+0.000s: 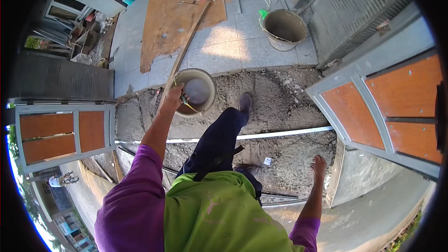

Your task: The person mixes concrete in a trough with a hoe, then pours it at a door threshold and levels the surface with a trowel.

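Overhead, the left hand (175, 94) is clenched around the handle of a bucket (196, 92), gripping it at the rim nearest the person; the bucket hangs just beyond the knuckles, its round mouth turned up to the camera and its inside grey and caked; a thin yellowish cord runs from the fingers down across its wall. Just behind that hand a long wooden plank (184, 49) slants away over the paving, its near end passing close to the wrist; whether it touches the hand I cannot tell. The right hand (319, 162) hangs low at the person's side, well apart from the bucket, fingers loosely spread and grasping nothing; under it lies rough wet concrete (280, 91), which spreads between the two hands and out ahead of both. Between the hands the person's dark-trousered leg steps forward, the shoe (245, 102) set down in the concrete just right of the bucket; a pale metal rail (280, 134) crosses the ground nearer than the shoe. Far ahead of the right hand a second bucket (283, 29) stands on the tiled paving; past the left hand a brown board (168, 18) lies flat; an orange-panelled gate leaf (396, 107) stands open outside the right hand.
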The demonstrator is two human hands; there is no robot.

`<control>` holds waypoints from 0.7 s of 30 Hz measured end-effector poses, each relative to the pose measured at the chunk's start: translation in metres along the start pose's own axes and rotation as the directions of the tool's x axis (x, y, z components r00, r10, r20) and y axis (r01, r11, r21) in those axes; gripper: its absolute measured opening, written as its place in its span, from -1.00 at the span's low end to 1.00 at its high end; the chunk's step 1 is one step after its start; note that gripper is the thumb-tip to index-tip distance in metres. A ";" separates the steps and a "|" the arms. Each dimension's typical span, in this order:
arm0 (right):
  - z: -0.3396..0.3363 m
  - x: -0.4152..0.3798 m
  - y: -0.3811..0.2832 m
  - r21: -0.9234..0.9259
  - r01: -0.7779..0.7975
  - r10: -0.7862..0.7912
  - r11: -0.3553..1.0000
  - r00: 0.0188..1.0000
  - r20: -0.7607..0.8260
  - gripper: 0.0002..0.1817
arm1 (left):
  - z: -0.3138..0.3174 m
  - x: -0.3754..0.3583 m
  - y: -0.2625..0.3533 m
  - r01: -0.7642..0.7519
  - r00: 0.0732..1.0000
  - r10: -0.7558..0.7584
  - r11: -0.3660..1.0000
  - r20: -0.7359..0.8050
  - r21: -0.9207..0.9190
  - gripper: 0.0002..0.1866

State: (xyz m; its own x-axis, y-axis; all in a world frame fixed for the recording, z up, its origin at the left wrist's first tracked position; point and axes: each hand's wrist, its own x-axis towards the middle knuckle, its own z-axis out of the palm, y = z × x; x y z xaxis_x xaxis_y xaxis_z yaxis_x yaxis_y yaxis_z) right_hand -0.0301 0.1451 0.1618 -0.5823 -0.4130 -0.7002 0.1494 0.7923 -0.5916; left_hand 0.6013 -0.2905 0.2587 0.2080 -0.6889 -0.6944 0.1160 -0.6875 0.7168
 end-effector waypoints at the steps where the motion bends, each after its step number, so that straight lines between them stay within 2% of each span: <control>1: 0.013 0.015 -0.028 -0.093 0.049 -0.045 0.994 0.998 0.045 -0.62 | -0.018 0.015 -0.004 0.029 0.998 -0.030 1.000 -0.063 -0.002 -0.75; 3: 0.035 0.045 -0.074 -0.214 0.124 -0.097 0.969 0.986 0.132 -0.60 | -0.061 0.041 -0.012 0.101 0.978 -0.102 0.995 -0.181 -0.016 -0.78; 4: 0.045 0.077 -0.070 -0.269 0.069 -0.031 0.961 0.989 0.143 -0.59 | -0.086 0.057 -0.021 0.131 0.963 -0.140 0.990 -0.230 -0.053 -0.79; 6: 0.068 0.067 -0.121 -0.242 0.006 0.045 0.970 0.978 0.205 -0.59 | -0.140 0.068 -0.042 0.181 0.928 -0.197 0.980 -0.317 -0.081 -0.78; 9: 0.096 0.045 -0.184 -0.263 -0.145 0.193 0.954 0.967 0.168 -0.64 | -0.197 0.049 -0.036 0.219 0.884 -0.241 0.970 -0.400 -0.101 -0.78; 10: 0.101 0.042 -0.198 -0.263 -0.157 0.206 0.952 0.963 0.172 -0.60 | -0.208 0.044 -0.028 0.225 0.869 -0.257 0.966 -0.423 -0.124 -0.79; 13: 0.115 0.042 -0.243 -0.319 -0.216 0.284 0.923 0.942 0.182 -0.58 | -0.225 0.034 0.009 0.371 0.742 -0.402 0.913 -0.537 -0.170 -0.88; 16: 0.139 0.053 -0.293 -0.344 -0.266 0.332 0.901 0.931 0.150 -0.59 | -0.231 0.029 0.032 0.366 0.670 -0.421 0.904 -0.612 -0.221 -0.90; 20: 0.182 0.091 -0.367 -0.402 -0.218 0.332 0.889 0.913 0.239 -0.62 | -0.226 0.017 0.057 0.280 0.705 -0.445 0.890 -0.552 -0.359 -0.83; 21: 0.196 0.104 -0.387 -0.420 -0.203 0.328 0.884 0.911 0.251 -0.62 | -0.216 0.011 0.073 0.267 0.688 -0.429 0.900 -0.585 -0.345 -0.81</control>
State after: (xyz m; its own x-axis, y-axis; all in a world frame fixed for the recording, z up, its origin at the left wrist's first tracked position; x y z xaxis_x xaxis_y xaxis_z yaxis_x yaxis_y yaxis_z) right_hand 0.0078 -0.2920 0.2393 -0.2811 -0.2288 -0.9320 -0.0854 0.9733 -0.2132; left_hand 0.8218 -0.2987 0.3164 0.6620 -0.0450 -0.7481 0.4953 -0.7229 0.4817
